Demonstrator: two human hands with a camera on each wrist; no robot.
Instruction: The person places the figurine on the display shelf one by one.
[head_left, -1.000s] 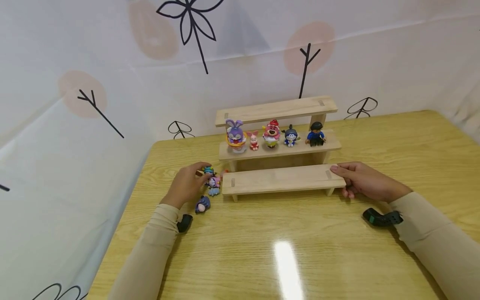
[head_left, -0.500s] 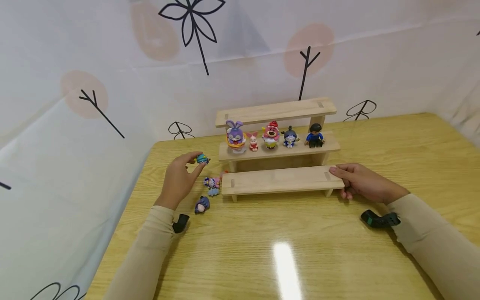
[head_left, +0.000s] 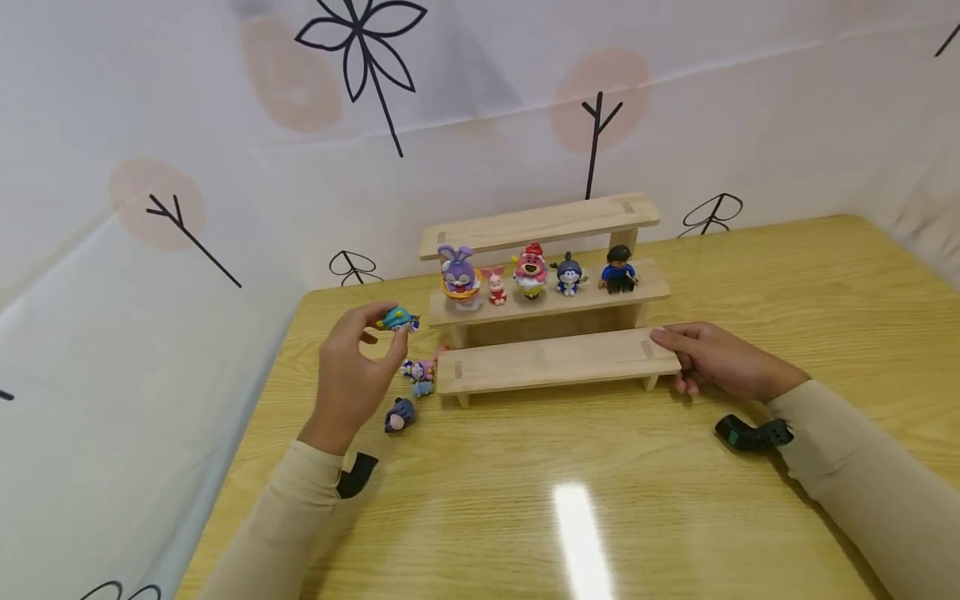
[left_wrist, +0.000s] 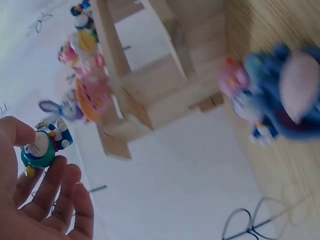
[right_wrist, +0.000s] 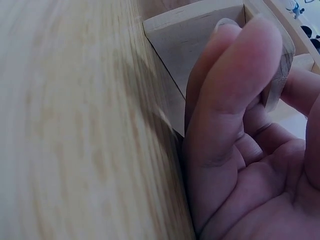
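Note:
My left hand pinches a small figurine with a teal hat between thumb and fingers, held above the table left of the wooden stepped shelf. In the left wrist view this figurine shows a white face and a blue-and-white body. My right hand grips the right end of the shelf's lowest step, thumb on top and fingers below. On the middle step stand a purple rabbit figurine, a small pink-eared one, a pink bear, a dark-hooded one and a blue-shirted toy man.
Left of the lowest step, a pink-and-purple figurine and a small blue one lie on the wooden table. Nearer me lies a dark blue figurine. A white patterned cloth hangs behind the table.
My left hand has lifted the teal-hatted figurine off the table, away from the others, and moved slightly left with it. The right hand keeps its grip on the shelf.

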